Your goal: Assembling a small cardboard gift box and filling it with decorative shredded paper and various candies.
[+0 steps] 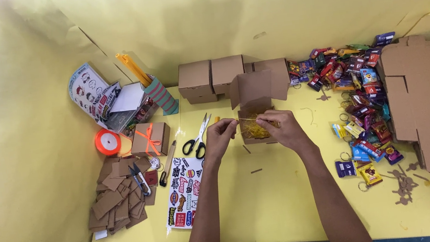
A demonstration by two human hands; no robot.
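Near the table's [268,196] middle, an open box [255,111] holds yellow shred [253,129]. Left hand [220,134] and right hand [281,127] each pinch a strand [250,119] stretched over it. Scissors [197,138] lie just left.

A small brown cardboard box [255,111] stands open on the yellow table [268,196], its flaps raised at the back and side. Yellow shredded paper filling [254,129] sits inside it, and a thin strand of the filling stretches across the opening between the two hands.
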